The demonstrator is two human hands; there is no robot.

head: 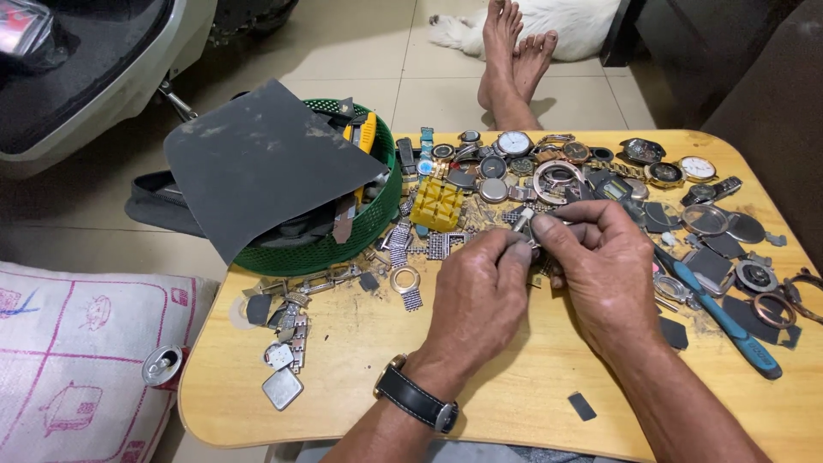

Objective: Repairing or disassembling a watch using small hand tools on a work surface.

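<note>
Both hands: meeting over the middle of the surface (360, 360), pinching one small metal part (525, 225) between them.
Left hand (480, 291): fingers (513, 253) clamped on the near end of the part, black-strap watch (417, 399) on the wrist.
Right hand (604, 274): thumb and forefinger closed on the far end of the same part, other fingers curled under.
Part: tiny, mostly hidden by fingertips, can't tell exactly what kind; held just above the surface, near the yellow block (437, 204).
Basket (360, 227): green, at the back left edge, dark sandpaper sheet (257, 159) draped over it.
Watch pile: faces, cases and rings spread along the far edge, white-dial one (514, 143) near the middle.
Bracelet links (296, 330): scattered front left, square case back (282, 387) beside them.
Screwdriver (724, 321): blue handle, lying right of the right hand.
Floor stuff: bare feet (514, 60) past the far edge, can (162, 364) on a cushion (77, 360) at left.
</note>
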